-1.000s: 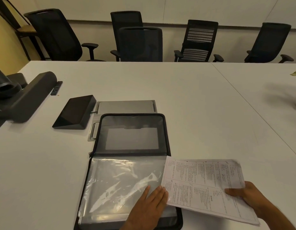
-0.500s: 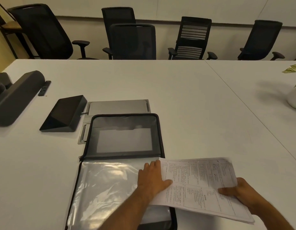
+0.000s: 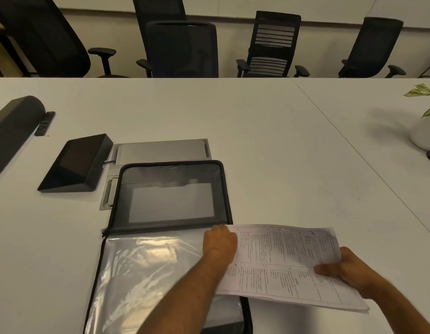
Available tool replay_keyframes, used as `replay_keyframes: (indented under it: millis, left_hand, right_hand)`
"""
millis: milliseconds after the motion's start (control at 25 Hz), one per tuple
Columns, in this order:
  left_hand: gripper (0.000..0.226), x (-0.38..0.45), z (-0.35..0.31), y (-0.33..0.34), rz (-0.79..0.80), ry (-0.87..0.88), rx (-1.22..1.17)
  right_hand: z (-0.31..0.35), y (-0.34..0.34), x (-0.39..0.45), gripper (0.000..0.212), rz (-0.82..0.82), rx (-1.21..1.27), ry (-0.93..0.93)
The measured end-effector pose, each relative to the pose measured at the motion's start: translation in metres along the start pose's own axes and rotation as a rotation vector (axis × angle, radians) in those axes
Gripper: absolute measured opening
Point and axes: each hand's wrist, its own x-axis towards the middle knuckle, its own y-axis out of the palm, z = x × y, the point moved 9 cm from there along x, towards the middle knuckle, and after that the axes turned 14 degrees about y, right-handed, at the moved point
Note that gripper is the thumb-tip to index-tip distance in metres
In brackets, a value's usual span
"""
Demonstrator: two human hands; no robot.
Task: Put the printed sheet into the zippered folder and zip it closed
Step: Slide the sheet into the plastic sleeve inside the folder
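The black zippered folder [image 3: 170,189] lies open on the white table, its far half showing a mesh pocket and its near half a shiny clear plastic sleeve [image 3: 146,268]. The printed sheet [image 3: 286,259] hangs level over the folder's right edge. My right hand [image 3: 346,266] pinches its right side. My left hand [image 3: 220,244] rests with curled fingers on the sleeve at the sheet's left edge; whether it grips the sleeve's edge or the paper is hidden.
A black wedge-shaped device [image 3: 76,162] and a grey cable hatch [image 3: 161,150] lie just beyond the folder. A dark speaker bar [image 3: 11,131] is at far left, a potted plant [image 3: 426,131] at far right. Office chairs [image 3: 182,47] line the far table edge.
My left hand slid from the sleeve's near part up to its top right corner at the sheet's left edge. The sheet shifted slightly left. The view turned a little to the right.
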Motion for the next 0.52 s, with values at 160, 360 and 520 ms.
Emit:
replay_keyframes:
  millis: [160,360,520]
  left_hand:
    - [0.046,0.007,0.001,-0.004,0.005,-0.004,-0.039]
    - [0.049,0.011,0.008,-0.008,-0.002,-0.012,-0.097]
    - [0.050,0.011,0.008,-0.011,0.006,0.019,-0.160]
  right_hand:
    - [0.003,-0.003,0.009,0.020,0.013,-0.072,0.028]
    - [0.016,-0.003,0.013,0.018,0.044,-0.183,0.027]
    - [0.025,-0.005,0.020,0.015,0.077,-0.265,0.013]
